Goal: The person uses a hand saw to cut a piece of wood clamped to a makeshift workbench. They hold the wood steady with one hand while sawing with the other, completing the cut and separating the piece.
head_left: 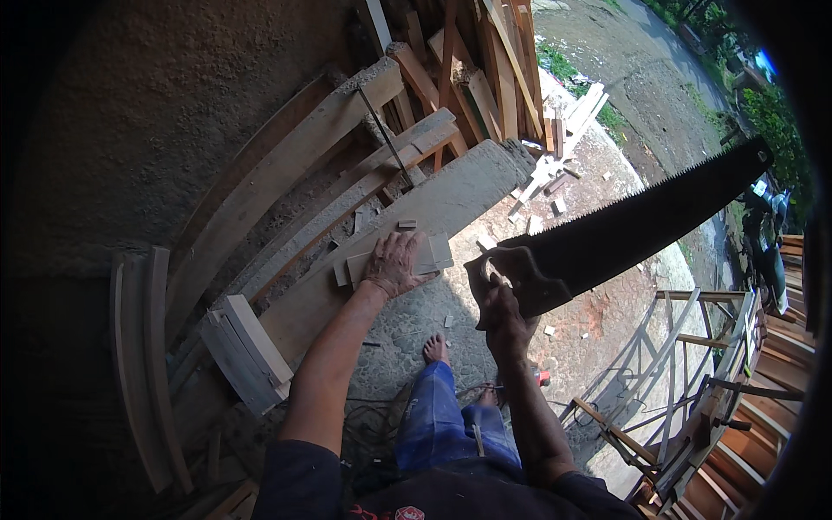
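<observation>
At frame centre, the left hand (394, 263) presses spread and flat on small pale wooden blocks (433, 256) atop a long grey rough plank (381, 251). Right of centre, the right hand (505, 319) is clenched round the handle of a dark, toothed steel handsaw (620, 230), raised in the air.

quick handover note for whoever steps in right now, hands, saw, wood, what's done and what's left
Left hand: flat on a small wood piece, pinning it to the wide grey plank.
Right hand: fingers closed round the handle of the hand saw, blade raised in the air, off the wood.
Done: piece is placed and held on the plank; offcuts lie on the ground beyond.
Left: no cut visible in the piece; the saw is not yet on it.
</observation>
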`<action>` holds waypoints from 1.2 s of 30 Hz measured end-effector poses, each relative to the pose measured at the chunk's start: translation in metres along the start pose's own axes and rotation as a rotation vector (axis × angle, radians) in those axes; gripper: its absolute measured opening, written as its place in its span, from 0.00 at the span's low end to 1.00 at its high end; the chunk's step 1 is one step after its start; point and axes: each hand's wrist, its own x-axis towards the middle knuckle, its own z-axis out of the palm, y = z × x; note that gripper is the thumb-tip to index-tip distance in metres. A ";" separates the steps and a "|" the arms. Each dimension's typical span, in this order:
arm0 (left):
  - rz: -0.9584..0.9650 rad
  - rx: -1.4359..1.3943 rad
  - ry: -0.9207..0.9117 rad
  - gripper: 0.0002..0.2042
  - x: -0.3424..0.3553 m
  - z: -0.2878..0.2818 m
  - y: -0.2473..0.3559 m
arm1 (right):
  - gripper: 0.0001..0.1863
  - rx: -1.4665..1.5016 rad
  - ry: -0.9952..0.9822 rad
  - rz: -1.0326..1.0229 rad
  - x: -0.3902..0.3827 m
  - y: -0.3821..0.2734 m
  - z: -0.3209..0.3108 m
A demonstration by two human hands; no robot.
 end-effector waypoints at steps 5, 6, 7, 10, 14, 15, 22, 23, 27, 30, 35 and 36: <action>0.025 0.044 0.049 0.46 0.004 0.006 0.005 | 0.06 -0.154 0.108 -0.025 0.026 0.059 -0.009; 0.011 -0.003 0.039 0.46 0.004 0.005 0.007 | 0.07 -0.137 0.111 -0.036 0.029 0.056 -0.011; -0.001 -0.051 0.029 0.46 0.001 0.004 0.009 | 0.07 -0.121 0.114 -0.049 0.031 0.051 -0.014; 0.009 -0.075 0.106 0.47 0.008 -0.005 -0.008 | 0.08 -0.056 0.092 -0.052 0.016 0.011 0.006; -0.022 -0.058 0.083 0.47 -0.003 -0.001 -0.006 | 0.12 -0.075 0.054 -0.018 0.003 0.011 0.011; -0.031 -0.038 0.049 0.47 -0.005 0.000 -0.002 | 0.12 -0.090 0.090 -0.004 0.000 0.020 0.010; 0.004 -0.101 0.061 0.44 -0.002 0.000 -0.003 | 0.20 -0.114 0.090 0.095 0.005 0.104 -0.025; -0.005 -0.115 0.061 0.44 -0.003 0.000 -0.006 | 0.20 -0.133 0.094 0.081 0.001 0.100 -0.026; 0.035 -0.101 0.115 0.48 0.005 -0.002 -0.005 | 0.18 -0.227 0.126 0.189 -0.016 0.083 -0.068; 0.027 0.014 0.169 0.52 0.003 -0.006 0.004 | 0.10 -0.319 0.158 0.273 -0.030 0.078 -0.119; -0.070 -0.258 -0.053 0.49 -0.028 -0.022 0.034 | 0.07 -0.771 0.201 0.432 -0.092 0.037 -0.206; -0.036 -0.346 -0.008 0.48 -0.044 -0.019 0.034 | 0.07 -0.688 0.208 0.459 -0.104 0.023 -0.203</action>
